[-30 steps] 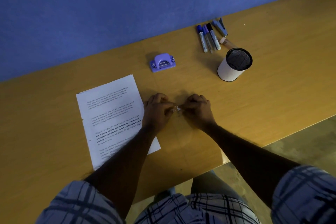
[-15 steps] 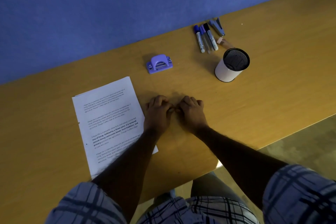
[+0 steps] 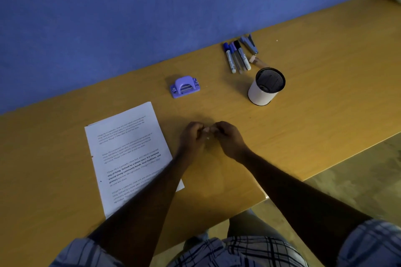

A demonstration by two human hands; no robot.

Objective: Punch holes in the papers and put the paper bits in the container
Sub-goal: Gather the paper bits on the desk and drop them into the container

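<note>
A stack of printed white papers (image 3: 128,149) lies on the wooden table, partly under my left forearm. The purple hole punch (image 3: 184,86) sits beyond it near the wall. A white cup container (image 3: 265,86) with a black mesh inside stands to the right. My left hand (image 3: 192,138) and my right hand (image 3: 230,138) meet fingertip to fingertip on the table right of the papers, pinching tiny white paper bits (image 3: 207,138). How many bits each hand holds is hidden by the fingers.
Three markers (image 3: 236,57), a blue stapler (image 3: 249,43) and a small brown item (image 3: 257,62) lie behind the container near the blue wall (image 3: 152,17). The table's front edge (image 3: 325,169) runs diagonally at the right, with floor below it.
Both hands stay together at the same spot; the fingers have curled and lifted slightly, and a small white bit now shows between them. The camera view shifted a little.
</note>
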